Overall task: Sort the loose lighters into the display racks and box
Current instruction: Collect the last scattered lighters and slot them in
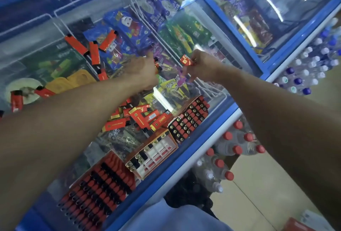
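Note:
Red lighters lie scattered on the glass lid of a chest freezer. My left hand is closed around a red lighter over the middle of the lid. My right hand pinches another red lighter just to the right. A loose pile of lighters lies below my hands. Near the front edge stand a full rack, a part-filled rack with white slots and a long full box. Three more lighters lie at upper left.
Two lighters lie far left by my left forearm. Snack and ice-cream packets show under the glass. Bottles with red caps and blue or white caps are stacked on the floor right of the freezer. A second freezer stands behind.

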